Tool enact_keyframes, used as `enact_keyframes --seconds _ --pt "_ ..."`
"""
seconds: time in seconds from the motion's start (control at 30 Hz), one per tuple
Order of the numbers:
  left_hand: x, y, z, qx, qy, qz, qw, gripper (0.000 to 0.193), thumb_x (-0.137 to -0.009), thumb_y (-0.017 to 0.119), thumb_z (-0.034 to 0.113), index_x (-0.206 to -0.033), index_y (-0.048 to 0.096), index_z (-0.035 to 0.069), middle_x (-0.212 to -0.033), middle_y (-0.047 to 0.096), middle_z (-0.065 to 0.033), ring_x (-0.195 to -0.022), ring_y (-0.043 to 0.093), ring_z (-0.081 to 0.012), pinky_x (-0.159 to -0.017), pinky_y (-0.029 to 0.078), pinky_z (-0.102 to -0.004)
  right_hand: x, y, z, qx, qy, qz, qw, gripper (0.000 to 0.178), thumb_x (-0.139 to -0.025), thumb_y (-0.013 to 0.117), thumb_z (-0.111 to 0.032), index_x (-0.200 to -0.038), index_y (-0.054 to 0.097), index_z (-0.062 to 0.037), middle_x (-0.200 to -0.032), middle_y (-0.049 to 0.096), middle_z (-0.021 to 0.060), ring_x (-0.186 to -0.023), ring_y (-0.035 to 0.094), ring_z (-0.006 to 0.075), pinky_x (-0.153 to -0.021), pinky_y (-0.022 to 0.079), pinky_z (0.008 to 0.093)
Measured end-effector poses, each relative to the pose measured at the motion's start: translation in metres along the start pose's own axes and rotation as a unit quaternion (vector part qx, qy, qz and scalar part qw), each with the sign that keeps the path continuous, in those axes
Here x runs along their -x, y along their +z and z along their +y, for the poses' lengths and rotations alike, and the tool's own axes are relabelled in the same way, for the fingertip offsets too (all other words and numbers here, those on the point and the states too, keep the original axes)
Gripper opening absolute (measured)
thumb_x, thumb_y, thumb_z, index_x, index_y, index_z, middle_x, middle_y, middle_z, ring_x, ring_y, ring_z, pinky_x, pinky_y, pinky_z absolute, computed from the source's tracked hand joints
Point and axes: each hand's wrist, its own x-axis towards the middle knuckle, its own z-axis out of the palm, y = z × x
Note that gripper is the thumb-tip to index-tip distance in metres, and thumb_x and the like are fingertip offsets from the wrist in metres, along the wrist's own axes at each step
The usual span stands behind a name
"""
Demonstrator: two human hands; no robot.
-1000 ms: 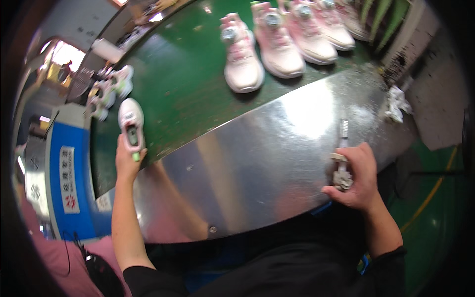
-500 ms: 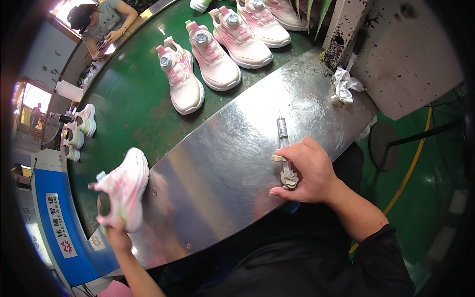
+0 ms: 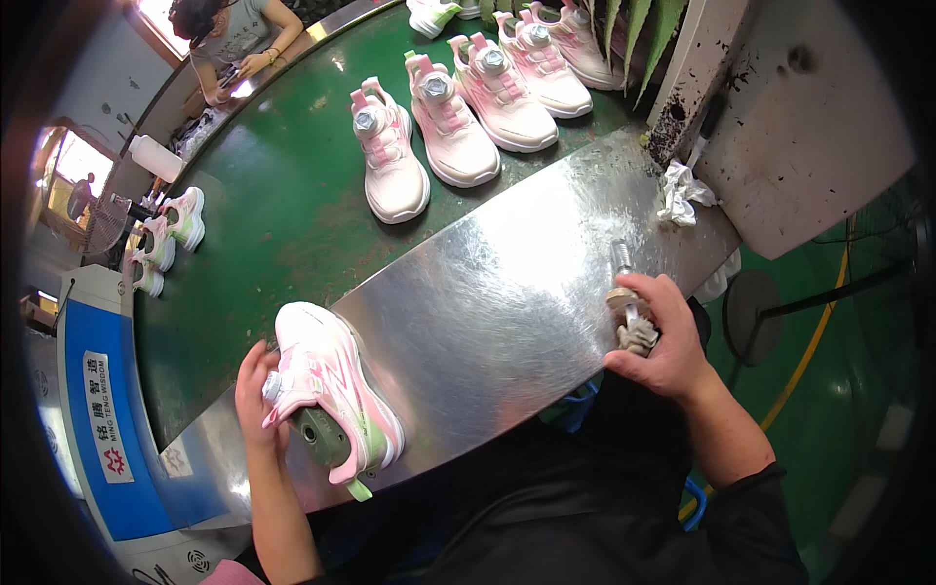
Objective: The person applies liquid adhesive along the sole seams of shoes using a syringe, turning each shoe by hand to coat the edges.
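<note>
On the steel ledge, a pink-and-white sneaker with a dial and green heel tab stands tilted, its opening toward me and its heel near the front edge. Beside its dial is my left hand, fingers loosely spread; its thumb is partly hidden, and I cannot tell whether it touches the shoe. My right hand is closed around a clear syringe over the ledge's right part, tip pointing away. A crumpled greyish wad sits at the syringe's rear end.
Several matching sneakers stand in a row on the green table; more shoes are at far left. White crumpled tissue lies by a stained metal post. A person sits across the table. A round stand is at right.
The sneaker has moved right and been set on the ledge, its toe now pointing away to the left. My left hand has shifted from its heel to beside the dial. My right hand moved right with the syringe.
</note>
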Motion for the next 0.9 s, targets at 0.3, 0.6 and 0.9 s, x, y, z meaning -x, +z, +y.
enact_keyframes --seconds 0.3,0.6,0.9 --pt "-0.045 0.018 0.011 -0.048 -0.073 -0.103 0.991 0.026 -0.09 0.053 0.02 -0.107 0.049 0.002 -0.097 0.059 -0.011 -0.082 0.062 -0.0175 -0.076 0.053 -0.0313 -0.01 -0.018 -0.024 0.092 -0.061 -0.062 0.992 0.064 -0.065 0.08 -0.038 -0.115 0.059 -0.0031 -0.078 0.059 0.0117 -0.068 0.056 0.0275 -0.064 0.046 0.0342" --pt "0.02 0.111 0.037 0.221 0.048 -0.192 0.955 0.058 -0.078 0.064 0.032 -0.122 0.045 0.0 -0.108 0.059 -0.0211 -0.094 0.064 -0.0316 -0.081 0.055 -0.0441 -0.016 -0.021 -0.057 -0.215 -0.004 -0.152 0.965 0.075 -0.06 0.085 -0.04 -0.116 0.055 0.0004 -0.087 0.056 0.0072 -0.072 0.052 0.0156 -0.064 0.04 0.0264" --pt "0.027 0.098 0.014 0.346 0.053 -0.29 0.891 0.062 -0.065 0.075 0.005 -0.12 0.047 0.003 -0.112 0.058 -0.0175 -0.103 0.06 -0.0285 -0.088 0.052 -0.0409 -0.046 0.017 -0.123 -0.661 -0.046 -0.209 0.719 0.089 -0.071 0.074 -0.058 -0.123 0.046 0.0095 -0.107 0.052 0.0192 -0.091 0.057 0.0269 -0.079 0.047 0.0329"
